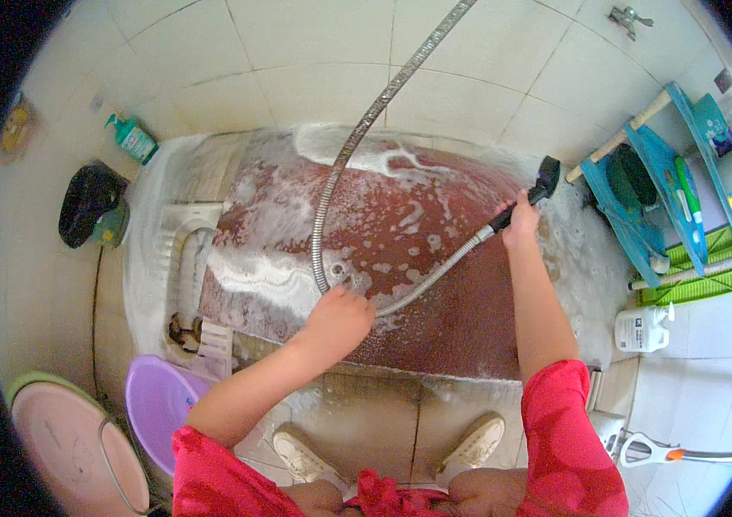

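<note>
My right hand (521, 222) is closed round the black handle of a shower head (545, 179), held over the far right part of a wet reddish-brown mat (461, 319). Fine pale streaks, like spray, show to the left of the head. My left hand (338, 320) grips the silver shower hose (328, 207) above the middle of the mat. From there the hose runs up past the top edge on one side and bends round to the shower head on the other. White foam (271, 280) lies across the mat, thickest at its left and far sides.
A squat toilet (178, 258) lies partly under the mat's left edge. Purple (155, 405) and pink (77, 448) basins stand near left, a black-lined bin (90, 207) and green pump bottle (133, 140) farther back. At right are a blue rack (642, 189) and white pump bottle (642, 329).
</note>
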`<state>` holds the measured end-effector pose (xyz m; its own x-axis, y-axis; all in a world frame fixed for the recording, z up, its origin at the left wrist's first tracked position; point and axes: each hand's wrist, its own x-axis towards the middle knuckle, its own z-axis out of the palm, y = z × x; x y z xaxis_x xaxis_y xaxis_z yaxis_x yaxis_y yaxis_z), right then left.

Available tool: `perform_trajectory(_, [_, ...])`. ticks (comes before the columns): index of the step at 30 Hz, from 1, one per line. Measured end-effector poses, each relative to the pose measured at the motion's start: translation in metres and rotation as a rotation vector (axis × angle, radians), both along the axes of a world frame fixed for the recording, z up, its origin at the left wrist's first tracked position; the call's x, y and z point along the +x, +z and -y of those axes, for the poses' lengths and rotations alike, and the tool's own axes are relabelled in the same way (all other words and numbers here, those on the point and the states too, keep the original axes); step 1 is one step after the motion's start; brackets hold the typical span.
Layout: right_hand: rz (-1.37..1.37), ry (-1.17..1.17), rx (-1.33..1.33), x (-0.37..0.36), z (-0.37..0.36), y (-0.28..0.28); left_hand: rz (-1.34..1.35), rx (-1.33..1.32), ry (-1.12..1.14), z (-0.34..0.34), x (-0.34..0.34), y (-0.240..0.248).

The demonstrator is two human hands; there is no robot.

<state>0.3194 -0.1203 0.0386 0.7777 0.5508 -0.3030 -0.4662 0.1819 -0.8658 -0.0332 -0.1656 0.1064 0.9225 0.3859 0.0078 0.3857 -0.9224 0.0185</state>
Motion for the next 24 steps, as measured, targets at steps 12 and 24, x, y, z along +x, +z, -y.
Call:
perform_trajectory(12, [0.05, 0.112, 0.012, -0.068, -0.032, 0.008, -0.212, 0.02, 0.038, -0.005, -0.045, 0.025])
perform_trajectory(24, [-0.051, -0.648, -0.205, 0.003, 0.039, -0.033, 0.044, 0.023, -0.013, -0.005, -0.011, -0.004])
